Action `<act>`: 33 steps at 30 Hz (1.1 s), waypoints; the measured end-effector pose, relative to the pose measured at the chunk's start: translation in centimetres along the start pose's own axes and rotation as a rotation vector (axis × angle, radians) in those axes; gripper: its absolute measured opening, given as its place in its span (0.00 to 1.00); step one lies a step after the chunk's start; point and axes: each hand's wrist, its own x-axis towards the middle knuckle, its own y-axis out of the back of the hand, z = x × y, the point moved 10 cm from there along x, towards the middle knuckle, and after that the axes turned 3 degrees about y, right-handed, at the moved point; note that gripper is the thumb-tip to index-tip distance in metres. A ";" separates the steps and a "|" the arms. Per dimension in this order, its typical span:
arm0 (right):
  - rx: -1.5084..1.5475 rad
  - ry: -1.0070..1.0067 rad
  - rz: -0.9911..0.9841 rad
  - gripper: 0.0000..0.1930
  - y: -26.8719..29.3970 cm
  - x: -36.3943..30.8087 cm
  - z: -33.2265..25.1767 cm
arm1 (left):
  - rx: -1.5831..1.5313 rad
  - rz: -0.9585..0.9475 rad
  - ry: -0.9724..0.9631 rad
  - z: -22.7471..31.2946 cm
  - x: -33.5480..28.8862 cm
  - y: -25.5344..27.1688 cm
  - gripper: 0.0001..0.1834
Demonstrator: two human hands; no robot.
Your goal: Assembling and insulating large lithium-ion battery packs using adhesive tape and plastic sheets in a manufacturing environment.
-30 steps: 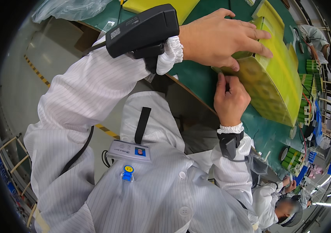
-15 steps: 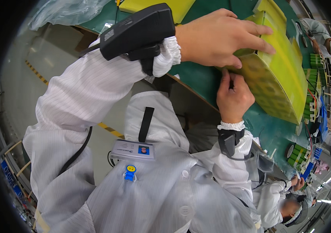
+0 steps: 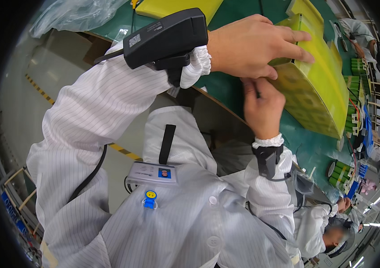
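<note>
A large yellow-green wrapped block rests tilted on the green table. My left hand lies over its top near corner, fingers spread across the yellow face. A black box-shaped device is strapped on that wrist. My right hand is just below, its fingertips pinched against the block's near lower edge; what they pinch is hidden. A dark strap circles the right wrist.
A clear plastic bag and a flat yellow sheet lie at the table's far side. Green cylinders stand to the right. Another person in a white coat works at lower right; a further person at upper right.
The block has tipped up a little and my left hand's fingers have spread further across its top. My right hand stays pinched at the near edge, slightly higher.
</note>
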 end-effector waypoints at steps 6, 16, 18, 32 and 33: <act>0.087 -0.234 0.066 0.08 4.0 -2.7 3.9 | -0.050 0.011 -0.032 -0.2 0.2 0.1 0.42; -0.390 0.230 0.208 0.19 16.6 1.6 -1.1 | 0.327 -0.324 0.438 -2.1 -4.7 -5.4 0.27; -0.639 0.229 -0.017 0.28 13.9 1.2 2.0 | 0.380 -0.183 0.368 -1.9 -4.2 -5.3 0.26; -0.620 0.210 0.065 0.35 14.1 0.0 3.0 | 0.213 -0.321 0.557 -3.3 -3.7 -5.8 0.31; -0.621 0.205 0.066 0.35 14.2 0.0 3.0 | 0.224 -0.353 0.601 -3.4 -3.5 -5.8 0.33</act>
